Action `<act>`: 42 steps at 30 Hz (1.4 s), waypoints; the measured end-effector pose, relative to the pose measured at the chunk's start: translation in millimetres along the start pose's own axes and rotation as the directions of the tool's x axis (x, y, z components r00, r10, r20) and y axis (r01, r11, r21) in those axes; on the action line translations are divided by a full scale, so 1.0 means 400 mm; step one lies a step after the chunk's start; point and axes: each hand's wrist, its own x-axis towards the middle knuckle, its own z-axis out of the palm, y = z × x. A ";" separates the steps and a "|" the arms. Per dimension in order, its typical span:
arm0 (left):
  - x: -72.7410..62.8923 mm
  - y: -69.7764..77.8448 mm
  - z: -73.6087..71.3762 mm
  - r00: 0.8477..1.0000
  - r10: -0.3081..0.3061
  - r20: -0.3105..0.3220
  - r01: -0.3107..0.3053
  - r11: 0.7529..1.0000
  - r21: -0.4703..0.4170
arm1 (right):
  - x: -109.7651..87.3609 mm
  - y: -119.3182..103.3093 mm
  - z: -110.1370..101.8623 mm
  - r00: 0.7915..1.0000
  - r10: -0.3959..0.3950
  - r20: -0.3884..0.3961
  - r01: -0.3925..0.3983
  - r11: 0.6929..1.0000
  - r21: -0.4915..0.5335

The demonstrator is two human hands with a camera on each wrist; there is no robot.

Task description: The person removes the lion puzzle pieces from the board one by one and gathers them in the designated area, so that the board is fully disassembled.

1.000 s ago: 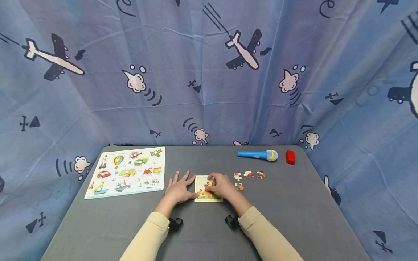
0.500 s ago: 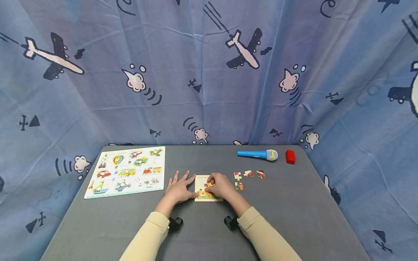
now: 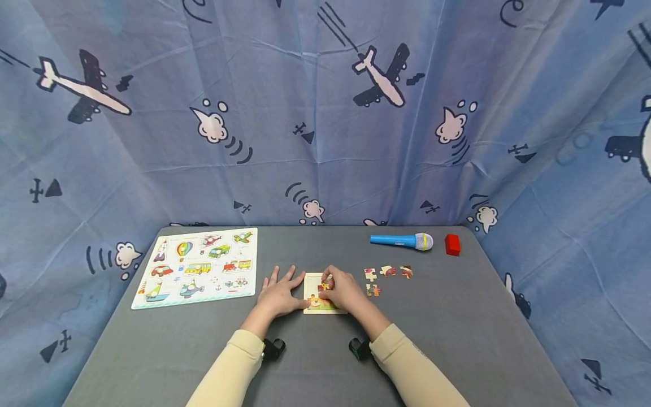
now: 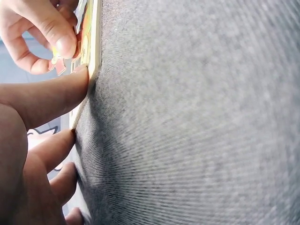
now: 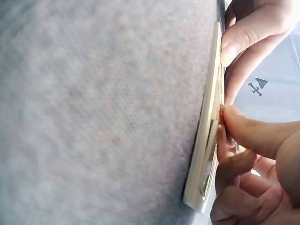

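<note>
A small wooden puzzle tray (image 3: 312,280) lies at mid-table, with an animal picture partly filled in along its lower part. My left hand (image 3: 278,297) rests flat with fingers spread, its thumb pressing the tray's left edge. In the left wrist view the thumb (image 4: 61,96) lies on the rim and a fingertip touches the tray's side. Over the tray, my right hand (image 3: 346,289) pinches a red and yellow jigsaw piece (image 4: 57,64) between thumb and fingers. The piece stands tilted close above the tray. The right hand covers the tray's right side in the head view.
Several loose jigsaw pieces (image 3: 387,271) lie to the right of the tray. Behind them are a blue toy microphone (image 3: 399,241) and a red block (image 3: 452,245). At the left lies a picture board (image 3: 203,270) of vehicles. A patterned curtain (image 3: 315,113) hangs behind the table.
My right hand's fingers have shifted slightly away from me over the tray, and the pinched piece has turned between them. The left hand stays in place on the tray.
</note>
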 end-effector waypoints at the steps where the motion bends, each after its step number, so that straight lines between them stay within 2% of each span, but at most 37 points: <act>1: 0.000 0.000 0.000 1.000 -0.001 0.001 0.001 1.000 -0.002 | -0.001 0.002 0.000 1.000 0.000 -0.003 0.000 1.000 0.026; 5: -0.001 0.002 0.000 1.000 -0.003 0.006 0.003 1.000 -0.010 | -0.002 0.015 -0.002 1.000 0.005 -0.022 -0.002 0.991 0.134; 14: 0.000 0.005 -0.001 1.000 -0.007 0.012 0.007 1.000 -0.003 | 0.000 0.028 -0.013 0.999 0.012 -0.048 -0.003 0.981 0.194; 21: 0.002 0.007 -0.001 1.000 -0.010 0.009 0.010 1.000 -0.013 | -0.009 0.032 -0.069 0.997 -0.004 -0.082 0.024 0.968 0.249; 28: -0.006 0.010 0.001 1.000 0.018 0.005 -0.018 1.000 0.014 | -0.029 0.065 -0.133 0.991 0.033 -0.127 0.000 0.968 0.253; 34: -0.006 0.030 0.017 0.998 0.006 -0.061 -0.006 1.000 0.009 | -0.048 0.124 -0.175 0.982 0.054 -0.181 -0.011 0.973 0.230; 42: -0.010 0.060 0.046 0.986 -0.050 -0.156 0.051 0.999 0.000 | -0.079 0.204 -0.218 0.978 0.103 -0.182 -0.053 0.964 0.259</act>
